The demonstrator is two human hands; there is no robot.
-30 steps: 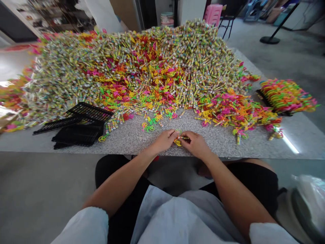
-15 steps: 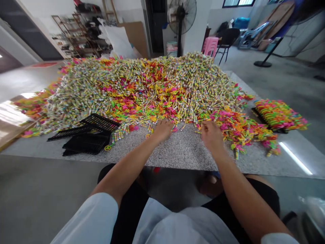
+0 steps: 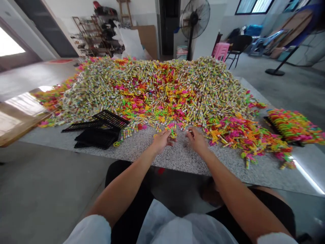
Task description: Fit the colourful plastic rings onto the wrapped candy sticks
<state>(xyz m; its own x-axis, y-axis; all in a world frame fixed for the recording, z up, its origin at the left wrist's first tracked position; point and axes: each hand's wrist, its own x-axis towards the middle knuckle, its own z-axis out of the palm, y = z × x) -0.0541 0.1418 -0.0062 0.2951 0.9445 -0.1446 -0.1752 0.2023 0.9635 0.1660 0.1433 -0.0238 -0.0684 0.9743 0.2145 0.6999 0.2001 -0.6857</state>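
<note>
A huge heap of small printed tubes and bright plastic ring pieces [image 3: 162, 88] covers the speckled stone table [image 3: 182, 159]. My left hand [image 3: 160, 140] rests at the heap's near edge, fingers pinched on a yellow-green plastic ring piece [image 3: 173, 134]. My right hand [image 3: 196, 139] is beside it, a little apart, fingers curled over something small that I cannot make out. Loose ring pieces [image 3: 243, 135] lie spread to the right of my hands.
A stack of black grid trays [image 3: 98, 130] lies at the left. A black tray filled with coloured pieces [image 3: 291, 125] stands at the far right. A standing fan [image 3: 194, 17], shelves and chairs are behind the table. My knees are under the table's near edge.
My hands went from the table's near edge out to the heap, then drew back a little toward each other. The left hand now pinches a ring piece. The camera has tilted up.
</note>
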